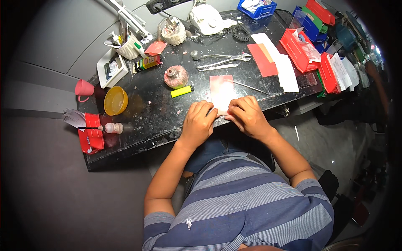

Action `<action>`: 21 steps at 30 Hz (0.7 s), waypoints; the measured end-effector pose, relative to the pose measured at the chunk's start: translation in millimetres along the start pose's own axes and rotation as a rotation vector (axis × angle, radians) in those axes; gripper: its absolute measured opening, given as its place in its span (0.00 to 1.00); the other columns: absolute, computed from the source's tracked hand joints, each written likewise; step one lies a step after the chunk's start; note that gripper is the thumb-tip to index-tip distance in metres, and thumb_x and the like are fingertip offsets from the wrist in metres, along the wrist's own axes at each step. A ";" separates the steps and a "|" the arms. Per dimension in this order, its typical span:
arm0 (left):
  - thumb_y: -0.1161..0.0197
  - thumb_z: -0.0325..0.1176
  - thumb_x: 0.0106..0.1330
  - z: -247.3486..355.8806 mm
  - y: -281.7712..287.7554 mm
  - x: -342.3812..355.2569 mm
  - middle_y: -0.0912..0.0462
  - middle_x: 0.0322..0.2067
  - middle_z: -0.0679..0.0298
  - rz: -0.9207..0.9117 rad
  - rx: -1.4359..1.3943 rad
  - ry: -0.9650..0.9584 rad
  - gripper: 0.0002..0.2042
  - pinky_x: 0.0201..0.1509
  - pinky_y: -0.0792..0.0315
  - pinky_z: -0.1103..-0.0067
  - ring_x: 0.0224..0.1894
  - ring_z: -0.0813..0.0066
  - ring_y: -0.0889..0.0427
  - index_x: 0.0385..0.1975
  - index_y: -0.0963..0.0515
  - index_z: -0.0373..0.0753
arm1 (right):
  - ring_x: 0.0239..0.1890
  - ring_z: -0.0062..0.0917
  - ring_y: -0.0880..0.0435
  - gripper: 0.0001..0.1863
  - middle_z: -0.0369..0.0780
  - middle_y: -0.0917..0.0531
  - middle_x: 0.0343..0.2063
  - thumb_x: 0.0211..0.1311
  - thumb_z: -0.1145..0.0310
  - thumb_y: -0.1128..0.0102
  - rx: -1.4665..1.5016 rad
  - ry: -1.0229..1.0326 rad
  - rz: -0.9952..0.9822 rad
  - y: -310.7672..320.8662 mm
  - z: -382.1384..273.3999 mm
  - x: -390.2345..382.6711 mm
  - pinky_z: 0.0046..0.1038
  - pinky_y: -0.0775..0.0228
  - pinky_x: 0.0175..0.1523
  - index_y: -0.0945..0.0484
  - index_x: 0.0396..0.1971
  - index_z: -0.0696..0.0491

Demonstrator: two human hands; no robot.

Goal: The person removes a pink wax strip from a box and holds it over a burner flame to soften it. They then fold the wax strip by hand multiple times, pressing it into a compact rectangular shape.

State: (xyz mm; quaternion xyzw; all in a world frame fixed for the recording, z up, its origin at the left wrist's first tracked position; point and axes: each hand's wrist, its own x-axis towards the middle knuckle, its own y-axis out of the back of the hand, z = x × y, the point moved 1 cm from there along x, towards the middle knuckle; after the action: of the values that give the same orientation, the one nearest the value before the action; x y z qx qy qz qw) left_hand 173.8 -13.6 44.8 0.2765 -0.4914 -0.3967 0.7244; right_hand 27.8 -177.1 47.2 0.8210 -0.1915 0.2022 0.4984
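A thin pink sheet, which looks like modelling wax (221, 88), lies at the front of the black bench, its near edge at my fingers. My left hand (199, 122) is closed in a pinch on its near left corner. On the near right corner, the fingers of my right hand (251, 117) are also pinched. The near edge seems slightly curled, partly hidden by my fingers. Just right of the sheet lies a thin metal instrument (253, 88). A yellow-green lighter (181, 91) and a squat pink-stained burner (176, 77) are left of it.
Metal pliers (224, 57) and tweezers (217, 67) lie beyond the sheet. Red sheets (260, 62) and white papers (287, 73) are at the right, beside red bins (299, 52). A yellow bowl (116, 101), pink mug (85, 88) and small bottle (114, 128) stand left.
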 end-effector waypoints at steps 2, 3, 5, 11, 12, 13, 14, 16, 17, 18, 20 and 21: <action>0.30 0.30 0.62 1.4 1.5 1.4 0.19 0.40 0.58 -0.039 0.033 -0.028 0.07 0.54 0.28 0.63 0.48 0.57 0.19 0.37 0.19 0.36 | 0.44 0.34 0.20 0.09 0.38 0.19 0.37 0.62 0.66 0.29 0.013 0.001 -0.031 2.1 1.9 0.5 0.37 0.33 0.54 0.20 0.33 0.53; 0.30 0.30 0.62 2.3 2.7 2.2 0.19 0.40 0.58 -0.022 0.035 -0.036 0.07 0.54 0.28 0.63 0.48 0.57 0.19 0.37 0.19 0.36 | 0.44 0.34 0.20 0.09 0.38 0.19 0.37 0.62 0.66 0.29 0.009 0.008 -0.035 2.0 2.4 1.2 0.37 0.33 0.54 0.20 0.33 0.53; 0.31 0.29 0.62 3.4 4.6 3.7 0.20 0.39 0.58 -0.026 0.052 -0.065 0.07 0.53 0.29 0.65 0.47 0.58 0.19 0.36 0.19 0.36 | 0.43 0.35 0.20 0.09 0.38 0.19 0.36 0.62 0.66 0.29 0.002 0.024 -0.042 1.2 3.3 2.8 0.37 0.31 0.53 0.20 0.34 0.54; 0.31 0.28 0.62 -3.6 0.3 10.8 0.20 0.38 0.58 -0.048 -0.008 -0.065 0.06 0.51 0.29 0.66 0.45 0.57 0.20 0.34 0.21 0.36 | 0.41 0.35 0.20 0.09 0.39 0.19 0.35 0.62 0.66 0.30 -0.011 0.028 -0.019 0.2 5.9 8.1 0.37 0.31 0.52 0.20 0.33 0.55; 0.31 0.28 0.62 -4.5 -0.4 10.9 0.20 0.38 0.58 -0.029 -0.008 -0.071 0.06 0.51 0.29 0.66 0.45 0.57 0.20 0.34 0.21 0.36 | 0.41 0.35 0.20 0.09 0.39 0.19 0.35 0.62 0.66 0.30 -0.017 0.033 -0.026 0.7 6.4 9.2 0.37 0.31 0.52 0.20 0.33 0.55; 0.32 0.27 0.62 -5.4 -1.2 11.1 0.20 0.38 0.58 -0.034 -0.015 -0.061 0.05 0.51 0.29 0.66 0.45 0.57 0.20 0.34 0.21 0.36 | 0.41 0.35 0.20 0.09 0.39 0.19 0.35 0.63 0.66 0.30 -0.015 0.032 -0.037 1.5 6.8 10.3 0.37 0.31 0.52 0.20 0.33 0.55; 0.32 0.27 0.62 -6.1 -2.1 11.1 0.20 0.37 0.58 -0.059 -0.020 -0.048 0.05 0.51 0.29 0.66 0.44 0.57 0.20 0.34 0.21 0.36 | 0.41 0.35 0.20 0.09 0.39 0.19 0.35 0.63 0.66 0.30 -0.009 0.026 -0.041 2.2 7.1 11.2 0.37 0.31 0.52 0.20 0.33 0.55; 0.32 0.26 0.62 -7.4 -2.7 11.4 0.20 0.38 0.58 -0.045 -0.034 -0.046 0.05 0.50 0.29 0.66 0.44 0.57 0.20 0.34 0.21 0.35 | 0.40 0.35 0.20 0.09 0.39 0.19 0.35 0.63 0.66 0.30 -0.007 0.031 -0.060 4.3 7.6 12.6 0.37 0.31 0.51 0.20 0.33 0.54; 0.32 0.25 0.62 -8.2 -2.8 11.6 0.20 0.38 0.58 -0.070 -0.043 -0.033 0.05 0.50 0.29 0.66 0.43 0.57 0.20 0.34 0.21 0.35 | 0.40 0.35 0.20 0.09 0.39 0.20 0.34 0.63 0.66 0.30 0.002 0.026 -0.070 4.6 7.8 13.5 0.37 0.31 0.51 0.19 0.33 0.54; 0.32 0.25 0.62 -8.5 -2.4 11.4 0.20 0.38 0.58 -0.050 -0.045 -0.040 0.05 0.50 0.29 0.66 0.43 0.57 0.20 0.34 0.21 0.35 | 0.40 0.35 0.20 0.09 0.39 0.20 0.34 0.63 0.66 0.30 0.000 0.032 -0.072 4.9 7.8 14.1 0.37 0.31 0.51 0.19 0.33 0.54; 0.32 0.24 0.63 -9.1 -1.9 11.5 0.20 0.38 0.58 -0.069 -0.060 -0.035 0.04 0.49 0.28 0.66 0.43 0.56 0.20 0.34 0.21 0.35 | 0.40 0.35 0.21 0.09 0.38 0.20 0.33 0.63 0.65 0.29 0.008 0.016 -0.070 5.0 8.6 15.1 0.37 0.31 0.51 0.18 0.32 0.54; 0.32 0.24 0.63 -9.3 -1.8 11.9 0.20 0.38 0.58 -0.052 -0.060 -0.041 0.04 0.49 0.28 0.66 0.43 0.56 0.20 0.34 0.21 0.35 | 0.40 0.35 0.21 0.09 0.38 0.20 0.33 0.63 0.65 0.29 0.007 0.025 -0.070 5.0 8.9 15.0 0.37 0.31 0.51 0.18 0.32 0.54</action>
State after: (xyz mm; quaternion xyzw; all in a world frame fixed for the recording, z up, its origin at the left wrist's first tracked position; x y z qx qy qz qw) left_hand 184.3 -24.6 45.8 0.2591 -0.4868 -0.4356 0.7114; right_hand 39.1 -188.9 55.0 0.8264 -0.1559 0.1957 0.5044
